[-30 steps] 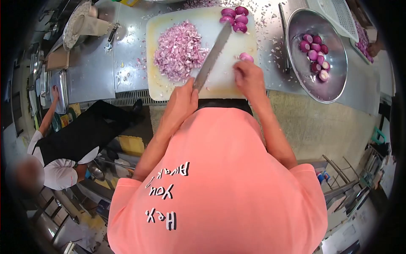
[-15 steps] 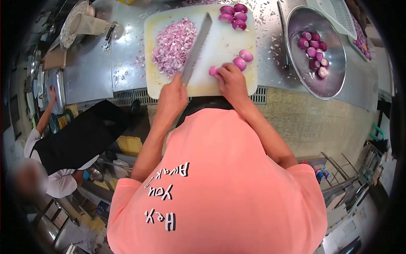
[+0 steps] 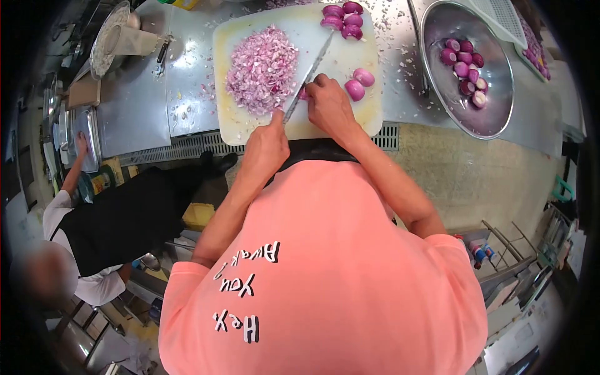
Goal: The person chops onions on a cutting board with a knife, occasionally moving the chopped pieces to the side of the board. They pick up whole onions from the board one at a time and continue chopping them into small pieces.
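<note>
My left hand (image 3: 267,148) is closed round the handle of a knife (image 3: 309,75), whose blade points up and right over the white cutting board (image 3: 300,134). My right hand (image 3: 329,106) has bent fingers pressed on a small purple onion piece (image 3: 304,94) beside the blade, mostly hidden. A heap of chopped onion (image 3: 261,72) lies left of the blade. Two peeled onion pieces (image 3: 359,84) rest right of my right hand. Several more onion halves (image 3: 343,20) are grouped at the board's top right.
A steel bowl (image 3: 465,115) with several onions stands to the right, near a white basket (image 3: 494,22). Onion bits are scattered over the steel table (image 3: 400,94). A measuring jug (image 3: 134,41) lies at the upper left. Another person (image 3: 125,219) in a black apron is at the left.
My right hand has moved left and slightly up with the onion piece, to the blade. The knife has turned, its blade now seen more edge-on. The other person has shifted slightly.
</note>
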### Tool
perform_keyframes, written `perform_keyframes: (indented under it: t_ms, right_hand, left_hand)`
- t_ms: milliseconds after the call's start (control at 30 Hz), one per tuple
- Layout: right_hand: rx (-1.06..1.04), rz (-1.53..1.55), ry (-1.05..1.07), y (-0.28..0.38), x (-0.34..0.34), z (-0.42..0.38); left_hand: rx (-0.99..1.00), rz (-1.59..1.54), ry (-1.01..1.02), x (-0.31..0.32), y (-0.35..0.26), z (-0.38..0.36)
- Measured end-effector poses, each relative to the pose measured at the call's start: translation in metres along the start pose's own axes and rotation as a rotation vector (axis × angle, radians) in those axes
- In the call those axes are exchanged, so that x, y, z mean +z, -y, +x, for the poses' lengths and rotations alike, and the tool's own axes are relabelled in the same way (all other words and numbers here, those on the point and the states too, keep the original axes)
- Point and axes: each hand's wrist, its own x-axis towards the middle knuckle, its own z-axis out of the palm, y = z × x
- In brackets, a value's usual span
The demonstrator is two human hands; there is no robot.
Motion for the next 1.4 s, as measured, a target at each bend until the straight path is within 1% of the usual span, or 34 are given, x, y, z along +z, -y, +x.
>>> perform_keyframes:
  t_ms: [33,67,133,167,200,267,367,467,533,600,633,667,733,767,800,867,900,1000,1033,1067,1133,1167,1200,1267,1300,1400]
  right_hand:
    - [0.0,0.002,-0.011,0.0,0.0,-0.001]
    - [0.003,0.001,-0.019,0.001,-0.001,-0.005]
    - [-0.002,0.01,-0.034,-0.003,0.0,-0.006]
    - [-0.015,0.028,-0.045,-0.003,0.001,-0.008]
    - [-0.018,0.03,-0.05,-0.004,0.0,-0.008]
    - [-0.003,0.048,-0.046,-0.004,0.002,-0.01]
    - [-0.018,0.047,-0.073,-0.003,0.0,-0.011]
    - [-0.008,0.067,-0.068,-0.004,0.0,-0.012]
    - [-0.013,0.069,-0.08,-0.005,0.002,-0.01]
    - [-0.01,0.065,-0.081,-0.006,0.002,-0.014]
    - [-0.024,0.087,-0.099,-0.007,0.002,-0.014]
    - [-0.038,0.115,-0.117,-0.007,0.003,-0.014]
    - [-0.044,0.128,-0.127,-0.009,0.004,-0.012]
    - [-0.041,0.139,-0.128,-0.01,0.005,-0.014]
    - [-0.036,0.142,-0.132,-0.01,0.004,-0.016]
    - [-0.049,0.134,-0.129,-0.01,0.001,-0.016]
    - [-0.048,0.126,-0.131,-0.012,0.001,-0.017]
    - [-0.045,0.174,-0.175,-0.013,0.004,-0.014]
    - [-0.041,0.188,-0.184,-0.014,0.005,-0.015]
    - [-0.035,0.2,-0.188,-0.014,0.005,-0.018]
    - [-0.037,0.199,-0.185,-0.014,0.003,-0.021]
    - [-0.048,0.201,-0.184,-0.015,0.001,-0.02]
    - [-0.051,0.201,-0.185,-0.017,0.001,-0.02]
    - [-0.096,0.204,-0.222,-0.021,0.004,-0.02]
    - [-0.089,0.208,-0.224,-0.019,0.003,-0.02]
    - [-0.104,0.19,-0.219,-0.015,0.001,-0.017]
  left_hand:
    - [0.013,0.066,0.021,0.007,0.004,0.008]
    - [0.009,0.065,0.03,0.009,0.009,0.003]
    - [0.0,-0.05,0.083,-0.009,0.0,0.007]
    - [-0.05,-0.069,0.109,-0.013,-0.004,0.005]
    - [-0.048,-0.065,0.105,-0.007,-0.002,0.005]
    - [-0.026,0.044,0.087,0.01,0.005,0.008]
    - [-0.012,0.01,0.104,-0.002,-0.002,0.018]
    - [-0.024,-0.045,0.076,-0.01,-0.008,0.01]
    - [-0.014,-0.021,0.074,0.006,0.001,0.017]
    - [0.046,-0.023,0.072,0.009,-0.001,0.029]
    - [0.01,-0.061,0.098,0.001,-0.004,0.029]
    - [0.012,-0.061,0.099,-0.005,-0.01,0.023]
    - [-0.052,-0.041,0.118,-0.014,-0.017,0.019]
    - [-0.033,-0.038,0.081,0.001,-0.008,0.02]
    - [-0.031,-0.034,0.086,0.008,-0.004,0.024]
    - [0.068,-0.023,0.059,0.016,0.003,0.034]
    - [-0.036,-0.04,0.134,-0.002,-0.014,0.033]
    - [-0.035,-0.058,0.082,-0.006,-0.02,0.023]
    - [0.024,-0.032,0.045,0.007,-0.013,0.026]
    - [0.022,-0.031,0.054,0.012,-0.008,0.031]
    - [0.073,-0.078,0.046,0.009,-0.014,0.042]
    - [0.011,-0.117,0.099,0.0,-0.015,0.04]
    - [0.011,-0.116,0.096,-0.005,-0.015,0.034]
    - [-0.087,-0.106,0.098,-0.013,-0.015,0.027]
    - [-0.114,-0.101,0.049,-0.006,-0.011,0.023]
    - [-0.061,-0.006,0.067,-0.001,0.001,0.033]
